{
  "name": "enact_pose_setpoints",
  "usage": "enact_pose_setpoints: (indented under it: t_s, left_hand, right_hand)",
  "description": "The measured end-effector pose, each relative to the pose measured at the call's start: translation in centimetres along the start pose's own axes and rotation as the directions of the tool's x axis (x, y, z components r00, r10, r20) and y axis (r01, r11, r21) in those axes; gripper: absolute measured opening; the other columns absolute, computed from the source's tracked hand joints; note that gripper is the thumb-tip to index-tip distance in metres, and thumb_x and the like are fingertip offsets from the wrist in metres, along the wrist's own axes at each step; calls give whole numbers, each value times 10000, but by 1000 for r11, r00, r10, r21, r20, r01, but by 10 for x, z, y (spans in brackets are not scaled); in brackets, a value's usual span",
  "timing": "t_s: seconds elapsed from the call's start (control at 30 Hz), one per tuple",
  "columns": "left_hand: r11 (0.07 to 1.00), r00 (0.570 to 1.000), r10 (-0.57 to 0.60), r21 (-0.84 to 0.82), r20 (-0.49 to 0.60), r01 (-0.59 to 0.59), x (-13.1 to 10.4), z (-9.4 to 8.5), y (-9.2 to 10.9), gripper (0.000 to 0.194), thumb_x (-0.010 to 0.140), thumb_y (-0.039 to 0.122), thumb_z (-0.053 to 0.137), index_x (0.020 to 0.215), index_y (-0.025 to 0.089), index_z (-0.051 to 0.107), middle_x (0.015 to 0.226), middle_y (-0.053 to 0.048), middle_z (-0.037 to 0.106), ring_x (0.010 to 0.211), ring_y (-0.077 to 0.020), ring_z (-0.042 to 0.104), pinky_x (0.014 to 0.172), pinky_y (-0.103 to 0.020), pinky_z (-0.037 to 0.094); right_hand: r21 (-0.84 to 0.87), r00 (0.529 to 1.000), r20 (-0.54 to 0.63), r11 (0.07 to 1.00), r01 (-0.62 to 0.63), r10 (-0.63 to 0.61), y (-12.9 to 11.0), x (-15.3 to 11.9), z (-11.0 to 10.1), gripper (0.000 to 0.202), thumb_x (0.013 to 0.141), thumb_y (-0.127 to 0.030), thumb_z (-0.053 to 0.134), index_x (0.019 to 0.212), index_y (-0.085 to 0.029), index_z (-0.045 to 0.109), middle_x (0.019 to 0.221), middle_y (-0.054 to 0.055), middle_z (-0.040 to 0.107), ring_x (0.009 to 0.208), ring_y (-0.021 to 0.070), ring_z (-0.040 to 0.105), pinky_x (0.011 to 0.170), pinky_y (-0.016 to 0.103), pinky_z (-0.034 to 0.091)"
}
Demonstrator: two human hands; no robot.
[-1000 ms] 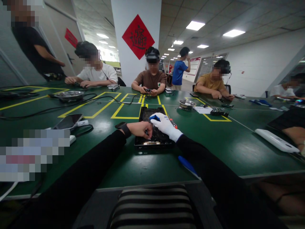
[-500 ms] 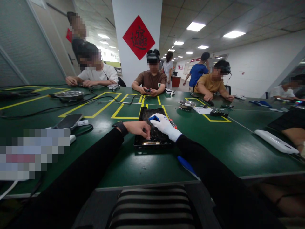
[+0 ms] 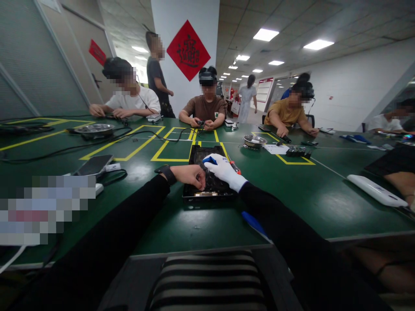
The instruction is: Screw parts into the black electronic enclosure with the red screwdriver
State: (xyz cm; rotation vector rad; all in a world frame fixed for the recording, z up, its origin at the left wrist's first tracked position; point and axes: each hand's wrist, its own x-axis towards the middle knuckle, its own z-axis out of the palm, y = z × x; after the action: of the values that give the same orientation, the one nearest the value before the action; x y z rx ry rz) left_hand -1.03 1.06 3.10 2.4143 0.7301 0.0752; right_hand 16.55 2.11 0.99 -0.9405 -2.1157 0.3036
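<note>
Black case [image 3: 212, 185] open on the worktop [image 3: 162, 233], back from the middle of its near edge. My bare left hand [image 3: 193, 176] is bunched narrow over the case's near left corner; cannot tell whether it pinches anything. My gloved right hand [image 3: 223, 169] curls over the right side; its grip is hidden too. Risk: uneven pressure might skid the case; a fingertip slip might catch the pale strip [image 3: 205, 194] along its near edge. Red tool [image 3: 236, 167] just beside my right knuckles, easily nudged. Blue item [image 3: 254, 223] at the near edge, partly under my sleeve, could snag. Metal bowl [image 3: 255, 141] farther off, clear of my reach.
</note>
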Motion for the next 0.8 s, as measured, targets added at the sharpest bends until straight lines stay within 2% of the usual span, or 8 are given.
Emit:
enact_pose_setpoints:
  t_s: [0.13, 0.4, 0.5, 0.57, 0.63, 0.7, 0.73, 0.8]
  left_hand:
    - [999, 999, 33, -8, 5, -33, -1, 0, -4, 162, 680, 271, 656, 762, 145, 718, 746, -22, 690, 689, -113, 587, 669, -189, 416]
    - [995, 996, 67, -67, -62, -72, -4, -5, -9, 232, 717, 353, 637, 793, 155, 733, 793, -36, 694, 736, -121, 593, 713, -195, 414]
    - [992, 990, 48, -106, -136, -62, -6, -8, -12, 263, 771, 346, 565, 794, 136, 721, 806, -45, 687, 758, -127, 589, 731, -210, 418]
    - [993, 967, 1, -116, -255, -32, -7, -9, -19, 299, 788, 364, 529, 776, 121, 704, 785, -45, 678, 751, -132, 580, 725, -222, 420]
    - [995, 897, -69, -98, -437, 29, -6, -7, -30, 339, 800, 396, 494, 757, 118, 683, 758, -37, 666, 726, -132, 565, 702, -231, 417]
    - [989, 766, -141, -66, -627, 129, -4, -2, -42, 384, 819, 423, 440, 728, 124, 664, 713, -27, 647, 690, -130, 543, 678, -241, 407]
    - [984, 707, -160, -51, -689, 173, -3, 1, -48, 396, 824, 426, 422, 703, 130, 655, 698, -25, 637, 682, -132, 535, 672, -246, 403]
    - [975, 624, -162, -25, -764, 223, 2, 6, -57, 394, 829, 416, 406, 668, 143, 641, 702, -26, 631, 712, -142, 534, 692, -257, 400]
  right_hand:
    - [-4, 1000, -19, 1000, 6, -6, -1, -1, -1, 153, 787, -230, 506, 885, -179, 612, 918, 15, 607, 840, 143, 526, 812, 280, 403]
    - [-21, 1000, -16, 1000, -15, 15, -3, 0, -3, 172, 801, -224, 491, 913, -191, 617, 935, 17, 610, 857, 145, 530, 818, 285, 405]
    - [-20, 1000, -24, 1000, -10, 9, -1, 0, -3, 170, 802, -219, 495, 917, -192, 618, 940, 17, 607, 860, 142, 528, 817, 282, 401]
    - [-10, 1000, -28, 1000, -8, 8, 0, -1, -2, 167, 799, -221, 507, 919, -190, 619, 936, 17, 604, 856, 141, 527, 812, 283, 400]
    - [9, 1000, -23, 1000, -3, 3, 0, -1, -1, 166, 796, -231, 524, 923, -187, 621, 924, 18, 600, 844, 139, 528, 802, 283, 401]
    - [29, 1000, 5, 1000, 10, -10, 1, -3, -1, 175, 786, -237, 547, 933, -185, 627, 917, 19, 596, 838, 138, 531, 796, 283, 401]
    - [37, 999, 32, 999, 20, -21, 1, -3, 0, 179, 776, -235, 563, 932, -184, 633, 913, 20, 596, 837, 138, 533, 794, 282, 402]
    - [38, 992, 114, 998, 52, -56, 0, -5, 0, 176, 747, -232, 602, 909, -183, 651, 907, 21, 595, 840, 141, 537, 794, 282, 401]
